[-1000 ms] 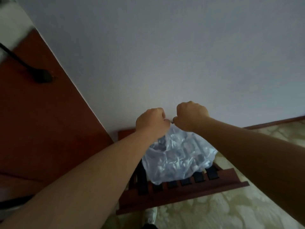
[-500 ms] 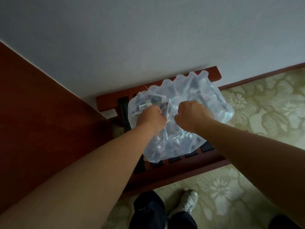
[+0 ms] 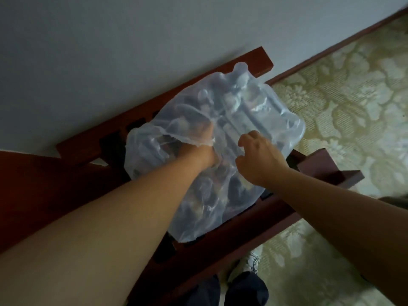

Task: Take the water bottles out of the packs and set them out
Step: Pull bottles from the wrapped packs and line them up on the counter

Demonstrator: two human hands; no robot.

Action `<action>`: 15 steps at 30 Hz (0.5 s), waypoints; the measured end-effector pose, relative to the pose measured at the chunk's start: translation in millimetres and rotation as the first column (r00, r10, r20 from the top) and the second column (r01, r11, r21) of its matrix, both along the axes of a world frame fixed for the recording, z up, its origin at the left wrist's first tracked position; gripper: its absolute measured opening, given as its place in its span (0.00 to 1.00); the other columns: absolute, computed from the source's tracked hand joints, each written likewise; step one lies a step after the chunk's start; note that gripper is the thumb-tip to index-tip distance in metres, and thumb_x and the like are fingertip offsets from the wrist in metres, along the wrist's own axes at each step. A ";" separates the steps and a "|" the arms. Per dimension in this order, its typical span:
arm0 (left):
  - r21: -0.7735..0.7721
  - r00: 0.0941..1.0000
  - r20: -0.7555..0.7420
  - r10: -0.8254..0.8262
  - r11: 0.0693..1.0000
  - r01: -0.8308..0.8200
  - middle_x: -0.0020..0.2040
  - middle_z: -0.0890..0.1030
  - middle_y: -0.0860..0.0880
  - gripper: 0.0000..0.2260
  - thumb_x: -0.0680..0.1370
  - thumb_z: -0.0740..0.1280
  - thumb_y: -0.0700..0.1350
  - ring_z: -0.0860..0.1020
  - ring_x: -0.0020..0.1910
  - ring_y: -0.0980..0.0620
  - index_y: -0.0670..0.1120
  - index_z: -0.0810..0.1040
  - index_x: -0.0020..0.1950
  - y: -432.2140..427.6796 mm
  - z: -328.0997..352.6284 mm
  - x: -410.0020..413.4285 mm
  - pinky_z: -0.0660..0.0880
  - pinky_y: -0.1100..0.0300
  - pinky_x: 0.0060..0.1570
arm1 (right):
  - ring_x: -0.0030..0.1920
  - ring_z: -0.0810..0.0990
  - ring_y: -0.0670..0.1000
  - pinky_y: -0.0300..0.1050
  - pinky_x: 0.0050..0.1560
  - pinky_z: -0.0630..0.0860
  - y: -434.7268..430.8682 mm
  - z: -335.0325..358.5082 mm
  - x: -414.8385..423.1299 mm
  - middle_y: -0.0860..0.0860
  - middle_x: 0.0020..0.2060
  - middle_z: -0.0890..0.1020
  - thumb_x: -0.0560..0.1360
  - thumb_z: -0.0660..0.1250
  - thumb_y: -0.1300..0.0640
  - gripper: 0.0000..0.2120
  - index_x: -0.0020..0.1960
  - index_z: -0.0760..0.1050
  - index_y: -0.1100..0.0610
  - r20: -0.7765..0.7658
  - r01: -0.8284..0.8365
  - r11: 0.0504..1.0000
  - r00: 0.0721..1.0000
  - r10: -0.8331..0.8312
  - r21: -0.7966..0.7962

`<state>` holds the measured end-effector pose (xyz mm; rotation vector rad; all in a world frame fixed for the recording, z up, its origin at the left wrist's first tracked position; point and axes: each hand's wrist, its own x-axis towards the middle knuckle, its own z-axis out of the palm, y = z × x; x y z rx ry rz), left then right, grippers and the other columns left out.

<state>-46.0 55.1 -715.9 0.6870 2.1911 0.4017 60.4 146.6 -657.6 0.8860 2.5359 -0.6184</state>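
A pack of water bottles (image 3: 260, 111) in cloudy plastic wrap (image 3: 220, 208) lies on a dark red wooden slatted rack (image 3: 254, 235) against the wall. The wrap is torn open at its near left side. My left hand (image 3: 202, 151) reaches through that tear into the pack, and the film covers its fingers, so their grip is hidden. My right hand (image 3: 258, 157) rests on top of the wrap just to the right, with fingers loosely curled and the thumb apart from them. Bottle shapes show dimly through the film.
A pale wall (image 3: 132, 51) rises right behind the rack. A dark red wooden panel (image 3: 33, 191) stands at the left. Patterned green carpet (image 3: 353, 107) covers the floor to the right, and my shoes and trouser legs (image 3: 242, 288) are below the rack.
My view has tilted down onto the pack. The wrap has been torn open. My left hand has gone from gripping the film into the hole, and my right hand has loosened its fist.
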 end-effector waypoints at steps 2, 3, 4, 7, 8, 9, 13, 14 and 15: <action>-0.090 0.998 0.019 -0.057 0.994 0.058 0.65 0.70 0.44 0.28 0.74 0.69 0.51 0.72 0.61 0.42 0.48 0.62 0.70 11.0 -6.7 -5.2 0.72 0.51 0.59 | 0.59 0.72 0.57 0.46 0.49 0.67 4.0 -3.5 0.9 0.54 0.60 0.71 0.76 0.60 0.58 0.15 0.62 0.69 0.58 -0.015 0.004 1.000 1.000 -0.004 0.011; -0.144 0.994 0.024 -0.109 0.983 0.111 0.66 0.70 0.43 0.29 0.75 0.68 0.51 0.72 0.62 0.42 0.46 0.62 0.72 15.5 -9.8 -7.9 0.72 0.50 0.61 | 0.59 0.72 0.57 0.46 0.48 0.66 5.7 -4.5 0.9 0.54 0.60 0.71 0.76 0.60 0.59 0.15 0.62 0.69 0.58 -0.031 0.016 1.000 0.999 -0.015 0.017; -0.188 0.984 0.004 -0.178 0.966 0.176 0.69 0.68 0.43 0.29 0.76 0.66 0.51 0.70 0.65 0.42 0.45 0.60 0.74 20.9 -12.6 -10.7 0.70 0.49 0.64 | 0.58 0.72 0.57 0.46 0.48 0.66 6.7 -5.3 0.5 0.54 0.60 0.71 0.75 0.60 0.59 0.16 0.62 0.69 0.58 -0.048 0.029 0.999 0.998 -0.028 0.020; -0.355 0.858 -0.180 -0.480 0.846 0.398 0.72 0.62 0.41 0.33 0.75 0.66 0.52 0.65 0.69 0.41 0.46 0.55 0.75 31.8 -14.2 -16.0 0.67 0.44 0.66 | 0.57 0.72 0.57 0.45 0.47 0.65 7.8 -7.7 0.5 0.54 0.60 0.72 0.75 0.60 0.59 0.17 0.63 0.67 0.58 -0.043 0.045 0.999 0.998 -0.044 0.011; -0.397 0.797 -0.255 -0.547 0.811 0.430 0.71 0.63 0.41 0.33 0.74 0.67 0.52 0.65 0.68 0.40 0.46 0.56 0.74 34.6 -15.5 -20.4 0.68 0.44 0.65 | 0.57 0.72 0.56 0.45 0.47 0.65 8.5 -8.8 0.2 0.54 0.59 0.72 0.75 0.61 0.59 0.17 0.63 0.66 0.58 -0.032 0.047 0.999 0.998 -0.047 0.005; -0.442 0.730 -0.317 -0.605 0.776 0.450 0.69 0.65 0.40 0.31 0.73 0.68 0.51 0.67 0.66 0.40 0.46 0.59 0.72 35.6 -11.7 -25.1 0.69 0.44 0.63 | 0.57 0.72 0.56 0.45 0.47 0.65 8.8 -9.4 -0.5 0.54 0.58 0.73 0.75 0.61 0.59 0.16 0.62 0.67 0.58 -0.021 0.049 0.999 0.999 -0.049 -0.001; -0.492 0.583 -0.399 -0.707 0.702 0.515 0.67 0.67 0.41 0.23 0.76 0.65 0.48 0.68 0.65 0.42 0.44 0.65 0.69 20.1 0.4 -31.9 0.67 0.50 0.62 | 0.57 0.72 0.56 0.47 0.48 0.68 7.3 -8.2 -4.2 0.53 0.57 0.73 0.75 0.61 0.57 0.13 0.58 0.69 0.57 0.021 0.025 1.000 0.999 -0.025 -0.018; -0.492 0.645 -0.330 -0.690 0.708 0.506 0.67 0.69 0.41 0.20 0.77 0.65 0.46 0.68 0.64 0.43 0.43 0.68 0.68 14.6 2.5 -31.9 0.67 0.51 0.61 | 0.57 0.72 0.56 0.46 0.48 0.68 6.3 -7.4 -5.0 0.53 0.57 0.72 0.75 0.61 0.57 0.13 0.59 0.69 0.56 0.028 0.014 1.000 1.000 -0.013 -0.017; -0.515 0.674 -0.243 -0.698 0.681 0.520 0.65 0.71 0.42 0.17 0.77 0.64 0.44 0.70 0.63 0.43 0.42 0.70 0.65 9.3 3.1 -30.1 0.68 0.52 0.60 | 0.58 0.72 0.56 0.46 0.47 0.67 6.0 -6.5 -5.4 0.53 0.58 0.72 0.75 0.61 0.57 0.14 0.60 0.68 0.56 0.028 0.010 1.000 1.000 -0.010 -0.017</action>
